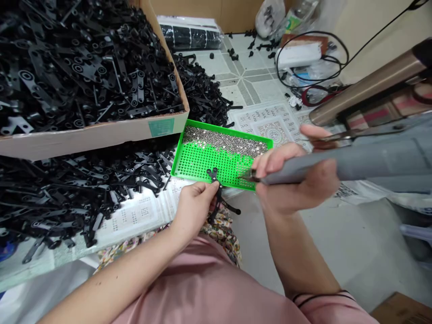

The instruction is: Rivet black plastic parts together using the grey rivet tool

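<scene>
At the near rim of the green perforated tray, the left hand pinches a jointed black linkage between thumb and fingers; the linkage's forked end juts over the tray, and its long axis runs from there off the tray's near side. The right hand has its fingers wrapped round a grey power screwdriver that lies crosswise to that axis. The blurred tip is above the tray's near right corner, right of the linkage, near but apart; whether it carries anything I cannot tell. Small silver fasteners bank along the tray's far side, and a cardboard box stands to its left
</scene>
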The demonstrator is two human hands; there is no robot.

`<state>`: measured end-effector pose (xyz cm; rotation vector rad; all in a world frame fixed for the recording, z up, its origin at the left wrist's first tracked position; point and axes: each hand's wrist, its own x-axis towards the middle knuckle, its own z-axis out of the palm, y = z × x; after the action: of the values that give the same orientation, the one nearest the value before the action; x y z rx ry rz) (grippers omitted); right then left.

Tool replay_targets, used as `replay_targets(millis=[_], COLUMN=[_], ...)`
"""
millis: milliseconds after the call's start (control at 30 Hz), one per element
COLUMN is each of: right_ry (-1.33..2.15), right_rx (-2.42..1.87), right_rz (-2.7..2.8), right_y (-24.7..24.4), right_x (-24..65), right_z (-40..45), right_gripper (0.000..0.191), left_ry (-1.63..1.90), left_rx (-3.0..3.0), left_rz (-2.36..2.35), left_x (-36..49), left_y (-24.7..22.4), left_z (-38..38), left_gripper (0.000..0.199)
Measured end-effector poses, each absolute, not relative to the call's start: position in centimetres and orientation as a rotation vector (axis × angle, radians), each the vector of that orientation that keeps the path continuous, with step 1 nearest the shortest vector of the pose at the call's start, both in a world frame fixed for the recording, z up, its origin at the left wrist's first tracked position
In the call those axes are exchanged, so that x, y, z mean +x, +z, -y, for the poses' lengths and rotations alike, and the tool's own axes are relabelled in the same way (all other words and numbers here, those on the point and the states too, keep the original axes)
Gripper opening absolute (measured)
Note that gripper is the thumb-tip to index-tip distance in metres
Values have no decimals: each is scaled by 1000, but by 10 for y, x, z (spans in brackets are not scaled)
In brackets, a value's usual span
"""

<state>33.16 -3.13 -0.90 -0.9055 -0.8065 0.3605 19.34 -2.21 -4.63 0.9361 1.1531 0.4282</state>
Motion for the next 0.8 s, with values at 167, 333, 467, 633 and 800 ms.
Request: replay_targets(millis=[167,333,467,633,800], right_ry=[296,319,287,270,261], right_rx=[-971,-1008,-1049,-1086,-1065], right_rz=[745,748,745,748,754], right_y=[-25,-41,-45,-45,-47], right_x=[354,355,355,354,352], right_z=[22,14,12,12,13], right_gripper=[17,11,14,16,15], left_ry=[354,304,297,294,290], left_rx=[930,928,893,912,903], left_rz=[-1065,-1029,-1042,-1041,-1023], left_x=[187,185,186,186,185], left_y=[-44,-43,-42,-42,-45], left_z=[20,17,16,15,16], left_gripper=[28,21,19,20,21])
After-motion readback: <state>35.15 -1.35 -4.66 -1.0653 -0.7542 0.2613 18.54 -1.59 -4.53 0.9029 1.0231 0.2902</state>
